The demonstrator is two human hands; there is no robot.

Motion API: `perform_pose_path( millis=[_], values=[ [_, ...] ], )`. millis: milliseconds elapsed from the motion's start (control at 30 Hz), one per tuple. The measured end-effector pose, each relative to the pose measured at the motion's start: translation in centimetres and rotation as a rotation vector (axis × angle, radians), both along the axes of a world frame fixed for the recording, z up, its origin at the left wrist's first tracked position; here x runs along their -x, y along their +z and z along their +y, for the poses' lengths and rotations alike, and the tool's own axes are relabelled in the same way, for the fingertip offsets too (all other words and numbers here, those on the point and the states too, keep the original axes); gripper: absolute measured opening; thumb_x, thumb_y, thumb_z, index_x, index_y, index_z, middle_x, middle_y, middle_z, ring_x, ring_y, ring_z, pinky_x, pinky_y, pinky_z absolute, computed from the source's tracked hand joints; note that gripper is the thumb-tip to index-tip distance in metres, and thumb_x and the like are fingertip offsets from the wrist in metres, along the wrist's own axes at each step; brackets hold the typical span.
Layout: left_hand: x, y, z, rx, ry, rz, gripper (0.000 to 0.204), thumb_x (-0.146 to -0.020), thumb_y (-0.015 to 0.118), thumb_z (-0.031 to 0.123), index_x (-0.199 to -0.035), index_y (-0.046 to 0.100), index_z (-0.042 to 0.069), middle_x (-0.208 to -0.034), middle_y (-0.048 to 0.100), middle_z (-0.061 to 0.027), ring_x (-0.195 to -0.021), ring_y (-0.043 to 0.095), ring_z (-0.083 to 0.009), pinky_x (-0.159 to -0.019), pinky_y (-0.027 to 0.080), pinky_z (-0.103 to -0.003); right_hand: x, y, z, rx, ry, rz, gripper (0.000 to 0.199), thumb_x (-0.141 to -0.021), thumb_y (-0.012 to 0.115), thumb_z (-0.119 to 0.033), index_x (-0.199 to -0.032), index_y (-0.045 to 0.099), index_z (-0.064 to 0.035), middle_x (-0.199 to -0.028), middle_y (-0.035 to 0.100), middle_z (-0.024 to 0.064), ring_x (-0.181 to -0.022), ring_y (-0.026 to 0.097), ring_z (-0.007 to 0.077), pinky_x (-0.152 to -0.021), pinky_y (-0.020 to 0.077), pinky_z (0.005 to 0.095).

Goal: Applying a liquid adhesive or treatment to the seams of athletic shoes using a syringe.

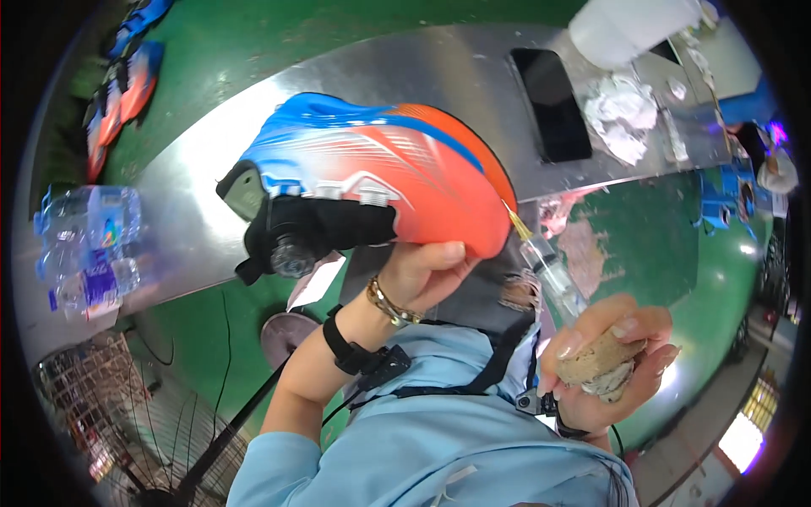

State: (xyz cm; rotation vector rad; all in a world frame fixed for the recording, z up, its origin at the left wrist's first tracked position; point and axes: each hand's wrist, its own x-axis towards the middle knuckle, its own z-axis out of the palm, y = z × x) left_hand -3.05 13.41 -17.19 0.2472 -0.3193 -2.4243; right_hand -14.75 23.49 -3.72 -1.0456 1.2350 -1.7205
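Left hand (422,275) pinches the orange-and-blue sports shoe (380,182) at its toe, above the steel tabletop (473,76). Right hand (604,363), four o'clock, clasps a clear needle-tipped syringe (549,266) and rag. Shoe judged light, flexible; sole offers firmest hold.

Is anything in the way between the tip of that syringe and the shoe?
Nothing visible. The left hand holds the orange and blue shoe up from below, and the right hand holds the syringe with a rag. Its needle tip sits right at the shoe's edge, with no object between them.
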Motion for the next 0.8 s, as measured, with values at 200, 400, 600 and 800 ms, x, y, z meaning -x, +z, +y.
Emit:
perform_pose_path(
  millis=[200,400,600,800],
  values=[
    [1.8,0.0,-0.8,0.052,0.014,0.036,0.056,-0.07,0.07,0.018,-0.12,0.045,0.009,-0.134,0.036,-0.0085,-0.116,0.045,-0.0148,-0.11,0.015,-0.04,0.8,-0.3,0.8,-0.008,0.0,0.096,0.041,-0.092,0.024,-0.046,-0.098,0.04,-0.0081,-0.069,0.046,0.0145,-0.03,0.038,0.0173,-0.027,0.0373,0.0263],
    [3.2,1.1,-1.6,0.097,0.117,0.013,0.06,-0.074,0.067,0.019,-0.124,0.038,0.006,-0.134,0.035,-0.0097,-0.118,0.043,-0.0179,-0.109,0.019,-0.04,0.7,-0.3,0.7,-0.051,-0.012,0.03,0.042,-0.091,0.026,-0.048,-0.1,0.042,-0.01,-0.072,0.048,0.0145,-0.036,0.047,0.0226,-0.03,0.0399,0.0285],
    [3.9,6.0,-1.5,-0.022,0.227,-0.173,0.048,-0.082,0.059,0.022,-0.122,0.039,0.003,-0.126,0.045,-0.0108,-0.119,0.042,-0.0197,-0.105,0.03,-0.038,0.3,-1.5,0.0,0.041,0.031,0.07,0.042,-0.091,0.026,-0.048,-0.1,0.042,-0.0101,-0.078,0.049,0.0146,-0.041,0.051,0.0251,-0.033,0.0427,0.0299],
    [3.0,9.2,-1.9,-0.215,0.19,-0.282,0.034,-0.082,0.061,0.022,-0.109,0.05,0.004,-0.105,0.058,-0.0074,-0.1,0.056,-0.0165,-0.092,0.045,-0.031,-0.7,-2.9,-0.4,0.267,-0.018,0.038,0.041,-0.093,0.035,-0.034,-0.093,0.056,0.0013,-0.079,0.058,0.018,-0.061,0.061,0.0229,-0.05,0.0497,0.0296]
  ],
)
